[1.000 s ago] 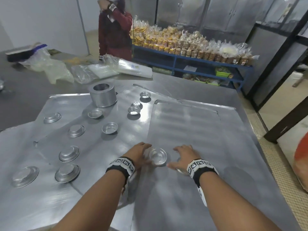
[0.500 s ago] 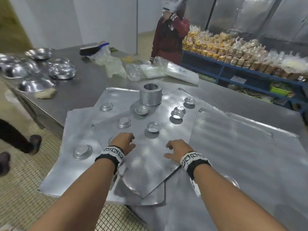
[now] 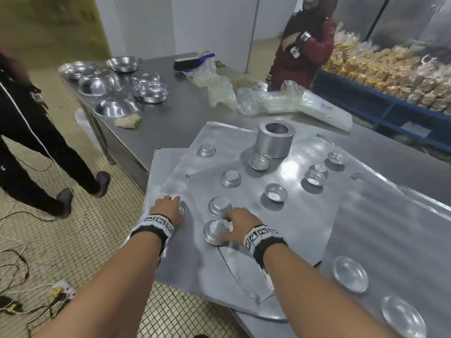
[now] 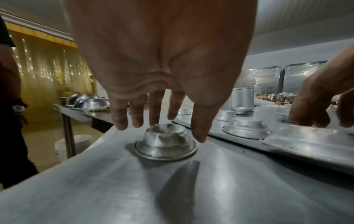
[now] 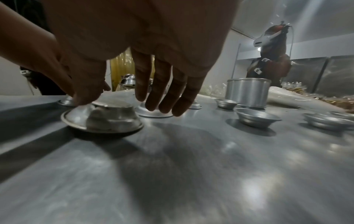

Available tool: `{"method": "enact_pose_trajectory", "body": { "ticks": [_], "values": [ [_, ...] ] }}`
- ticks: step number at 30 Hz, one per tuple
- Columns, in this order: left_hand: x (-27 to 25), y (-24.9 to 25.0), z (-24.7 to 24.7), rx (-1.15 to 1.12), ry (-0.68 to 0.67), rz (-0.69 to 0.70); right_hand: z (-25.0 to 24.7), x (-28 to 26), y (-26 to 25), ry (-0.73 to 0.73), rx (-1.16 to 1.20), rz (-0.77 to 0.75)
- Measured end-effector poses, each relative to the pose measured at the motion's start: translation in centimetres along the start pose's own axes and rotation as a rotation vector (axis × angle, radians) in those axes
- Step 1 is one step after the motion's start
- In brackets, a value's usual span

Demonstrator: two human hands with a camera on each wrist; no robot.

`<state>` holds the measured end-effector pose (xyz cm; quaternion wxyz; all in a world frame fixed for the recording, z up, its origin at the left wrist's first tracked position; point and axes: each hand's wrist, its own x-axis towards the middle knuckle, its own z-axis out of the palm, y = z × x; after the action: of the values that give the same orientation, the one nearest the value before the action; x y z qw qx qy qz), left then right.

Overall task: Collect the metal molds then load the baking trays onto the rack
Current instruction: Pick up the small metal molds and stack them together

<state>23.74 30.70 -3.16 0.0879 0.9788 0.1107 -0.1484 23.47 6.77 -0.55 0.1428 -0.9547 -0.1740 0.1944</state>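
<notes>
Fingers (image 4: 138, 119) spread above an upturned mold (image 4: 165, 144) (head view hides it).

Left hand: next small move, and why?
Probably close the fingers and lift. The left hand is spread over an upside-down mold, its fingers straight and apparently clear of it; the mold sits flat on the tray, not yet gripped.
</notes>
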Motion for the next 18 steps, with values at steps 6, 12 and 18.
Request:
{"method": "enact_pose_trajectory", "body": {
  "ticks": [6,12,18],
  "values": [
    [0.6,-1.6,0.7,0.016,-0.025,0.033,2.0,1.2,-2.5,-0.002,0.005,0.043],
    [1.7,-1.9,-0.2,-0.067,-0.022,0.023,2.8,1.8,-3.1,-0.007,-0.004,0.087],
    [1.9,-1.9,-1.2,-0.163,-0.083,-0.017,2.8,2.1,-3.3,0.016,-0.039,0.090]
  ]
}}
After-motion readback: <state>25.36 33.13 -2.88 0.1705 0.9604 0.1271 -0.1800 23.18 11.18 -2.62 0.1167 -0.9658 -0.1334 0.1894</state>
